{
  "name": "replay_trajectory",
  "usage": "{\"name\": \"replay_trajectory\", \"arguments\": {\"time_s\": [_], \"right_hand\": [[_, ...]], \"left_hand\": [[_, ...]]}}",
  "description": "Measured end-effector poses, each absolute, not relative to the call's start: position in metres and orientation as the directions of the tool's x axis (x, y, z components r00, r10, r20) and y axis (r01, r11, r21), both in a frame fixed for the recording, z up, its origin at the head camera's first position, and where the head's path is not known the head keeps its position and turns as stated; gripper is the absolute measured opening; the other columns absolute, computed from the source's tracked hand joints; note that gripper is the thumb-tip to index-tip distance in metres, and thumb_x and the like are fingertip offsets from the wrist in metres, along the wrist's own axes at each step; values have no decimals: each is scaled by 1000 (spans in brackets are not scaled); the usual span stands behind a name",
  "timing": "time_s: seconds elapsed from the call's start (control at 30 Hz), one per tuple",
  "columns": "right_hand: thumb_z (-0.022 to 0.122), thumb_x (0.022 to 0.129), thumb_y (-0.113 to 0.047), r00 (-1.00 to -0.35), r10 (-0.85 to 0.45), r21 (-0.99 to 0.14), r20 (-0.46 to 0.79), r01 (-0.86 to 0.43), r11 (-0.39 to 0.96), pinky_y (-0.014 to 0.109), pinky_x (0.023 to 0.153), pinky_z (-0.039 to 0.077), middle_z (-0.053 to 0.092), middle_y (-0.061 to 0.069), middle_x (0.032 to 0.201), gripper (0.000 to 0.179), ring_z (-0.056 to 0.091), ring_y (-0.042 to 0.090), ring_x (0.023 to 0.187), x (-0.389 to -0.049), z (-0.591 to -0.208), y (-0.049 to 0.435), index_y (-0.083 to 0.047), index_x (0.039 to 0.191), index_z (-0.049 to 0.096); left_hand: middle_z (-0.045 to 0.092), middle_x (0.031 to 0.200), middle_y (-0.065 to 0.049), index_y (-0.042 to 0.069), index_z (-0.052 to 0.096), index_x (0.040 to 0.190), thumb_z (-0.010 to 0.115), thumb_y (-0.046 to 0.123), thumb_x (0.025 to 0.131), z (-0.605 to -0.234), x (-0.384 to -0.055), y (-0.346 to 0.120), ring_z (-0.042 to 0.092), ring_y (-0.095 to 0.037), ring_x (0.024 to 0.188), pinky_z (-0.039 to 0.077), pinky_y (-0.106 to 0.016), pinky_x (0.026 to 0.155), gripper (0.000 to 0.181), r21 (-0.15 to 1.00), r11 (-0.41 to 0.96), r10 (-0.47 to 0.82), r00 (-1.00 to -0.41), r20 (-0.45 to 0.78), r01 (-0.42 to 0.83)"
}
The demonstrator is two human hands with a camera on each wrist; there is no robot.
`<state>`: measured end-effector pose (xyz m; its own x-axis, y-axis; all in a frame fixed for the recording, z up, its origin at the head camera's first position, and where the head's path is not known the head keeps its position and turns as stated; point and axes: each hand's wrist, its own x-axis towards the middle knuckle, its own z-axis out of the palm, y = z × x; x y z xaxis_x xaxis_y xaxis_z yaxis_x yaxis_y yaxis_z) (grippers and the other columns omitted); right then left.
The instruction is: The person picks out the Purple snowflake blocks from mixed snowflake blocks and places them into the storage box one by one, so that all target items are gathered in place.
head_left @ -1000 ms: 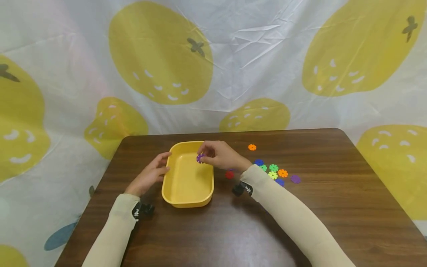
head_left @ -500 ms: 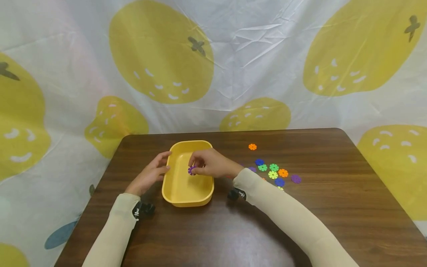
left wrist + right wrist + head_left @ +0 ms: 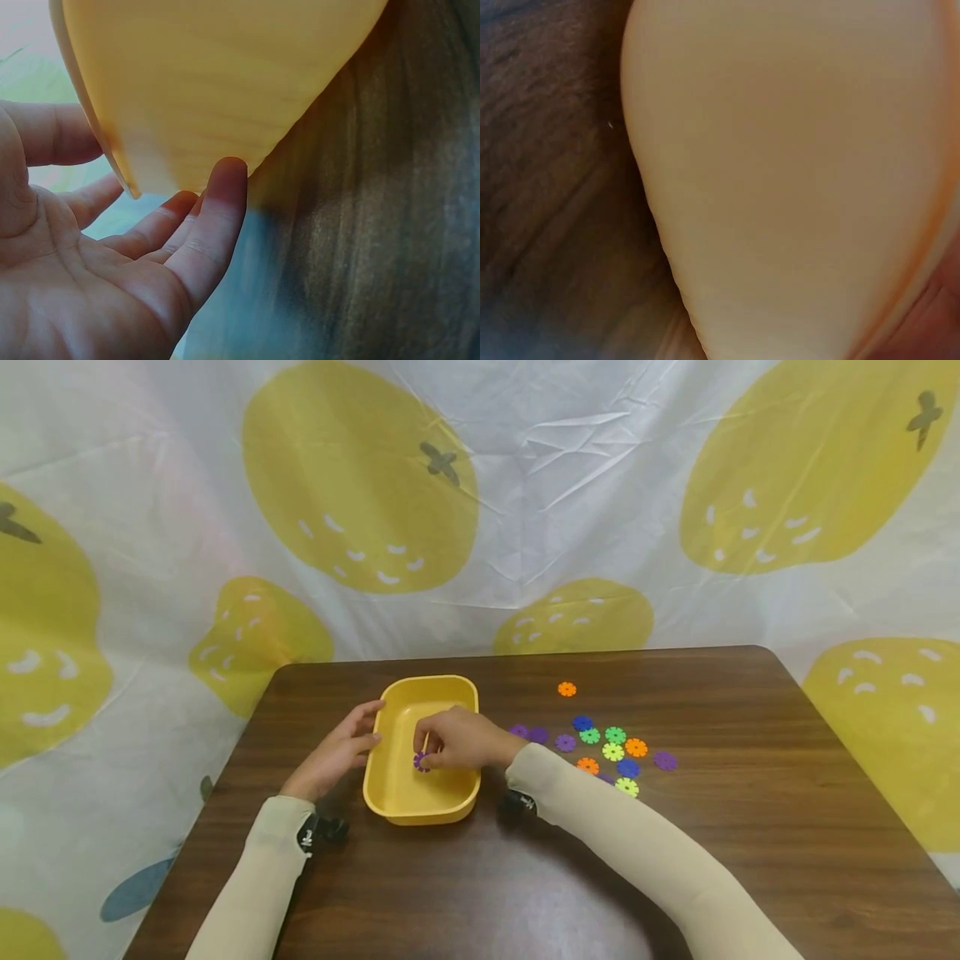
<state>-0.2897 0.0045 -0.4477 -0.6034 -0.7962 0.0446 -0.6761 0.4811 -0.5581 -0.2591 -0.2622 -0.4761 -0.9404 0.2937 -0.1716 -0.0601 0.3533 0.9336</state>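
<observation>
A yellow plastic tray (image 3: 422, 819) stands on the brown table. My left hand (image 3: 337, 752) touches its left side with loosely straight fingers; in the left wrist view the fingertips (image 3: 227, 180) lie against the outer wall and one digit meets the rim. Inside the tray, my right hand (image 3: 461, 739) pinches a purple snowflake-shaped plastic disc (image 3: 420, 762) between thumb and fingers, low over the tray floor. The right wrist view is filled by the tray's outer wall (image 3: 780, 150), with only a sliver of the hand at the lower right.
Right of the tray lie several loose snowflake discs, among them a green disc (image 3: 615, 735), a yellow disc (image 3: 627, 787) and a purple disc (image 3: 664, 762). An orange disc (image 3: 567, 689) lies farther back. A lemon-printed curtain (image 3: 555, 527) hangs behind the table (image 3: 750, 827).
My right hand has moved left and down into the tray with the purple disc. More discs show on the table behind the right wrist. The left hand has stayed at the tray's side.
</observation>
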Motion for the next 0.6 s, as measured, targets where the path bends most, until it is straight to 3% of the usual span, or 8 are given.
{"name": "replay_trajectory", "arguments": {"time_s": [0.23, 0.6], "right_hand": [[82, 93, -33, -640, -768, -477, 27, -684, 552, 21, 63, 52, 77, -18, 87, 15, 66, 0, 76, -287, -452, 1, -25, 99, 71], [80, 94, -22, -600, -782, -589, 168, -697, 408, 20, 70, 55, 73, -8, 87, 16, 66, 4, 78, -289, -444, 14, -12, 103, 71]], "left_hand": [[39, 159, -25, 21, 25, 167, 49, 15, 111, -477, -260, -263, 53, -43, 138, 52, -54, 109, 61, 937, 345, 292, -941, -171, -63], [38, 159, -25, 21, 26, 167, 50, 15, 111, -477, -260, -263, 52, -42, 139, 54, -51, 108, 62, 938, 339, 291, -942, -170, -64]]}}
